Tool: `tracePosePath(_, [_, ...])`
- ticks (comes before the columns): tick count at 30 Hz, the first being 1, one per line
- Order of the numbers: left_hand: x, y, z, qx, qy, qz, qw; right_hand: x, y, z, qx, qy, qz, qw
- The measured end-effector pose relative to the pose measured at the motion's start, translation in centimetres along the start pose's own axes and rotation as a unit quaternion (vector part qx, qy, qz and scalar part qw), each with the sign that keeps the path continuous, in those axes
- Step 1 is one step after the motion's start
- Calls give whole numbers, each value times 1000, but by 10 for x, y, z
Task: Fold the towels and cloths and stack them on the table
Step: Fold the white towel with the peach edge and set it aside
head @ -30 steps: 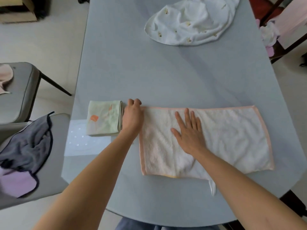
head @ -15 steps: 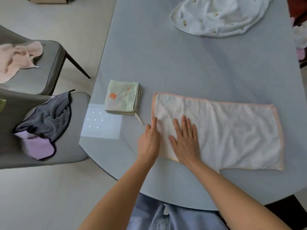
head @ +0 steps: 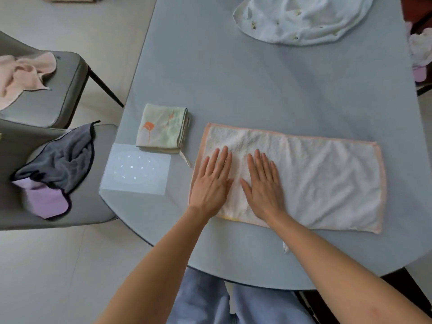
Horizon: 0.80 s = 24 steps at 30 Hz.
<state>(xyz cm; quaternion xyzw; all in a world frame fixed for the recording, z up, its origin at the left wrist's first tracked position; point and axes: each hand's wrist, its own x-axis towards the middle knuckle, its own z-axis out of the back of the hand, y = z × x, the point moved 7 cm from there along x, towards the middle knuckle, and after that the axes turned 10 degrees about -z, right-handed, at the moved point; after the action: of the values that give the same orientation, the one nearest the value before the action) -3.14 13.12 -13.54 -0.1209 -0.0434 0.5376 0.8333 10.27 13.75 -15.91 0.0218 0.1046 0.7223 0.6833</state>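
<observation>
A pale pink-edged towel (head: 304, 178), already folded into a long strip, is being pressed flat near the front edge of the grey table (head: 257, 90), just right of a small folded green cloth (head: 163, 127). The left hand (head: 211, 181) and right hand (head: 264, 183) are being laid palm-down on its left end, fingers (head: 222, 157) straight and slightly spread, nothing being gripped. Creases are probably best being smoothed outward before the next fold, with edges being kept aligned.

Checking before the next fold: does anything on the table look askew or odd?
Mostly tidy. The pink-edged towel lies flat under both hands, but its near edge is uneven and a tag sticks out below it. A loop trails from the folded green cloth.
</observation>
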Motion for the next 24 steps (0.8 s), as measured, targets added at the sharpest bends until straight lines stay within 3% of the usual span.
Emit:
tracePosePath(5, [11,10,-24,6,48,63,997,12,-38,5,-4,-15,-31,999])
tracePosePath(10, [18,17,-35,24,100,88,991,8,-117,6,-13,-4,-141,990])
tracePosePath(15, [22,-16,-33,49,168,167,970,-48,-209,16,-5,0,-256,967])
tracePosePath(19, [54,-87,-29,53,165,42,984,-82,-257,43,21,-36,-334,942])
tracePosePath(24, [90,-196,-35,-1,195,-109,975,-90,-274,71,127,-35,-420,898])
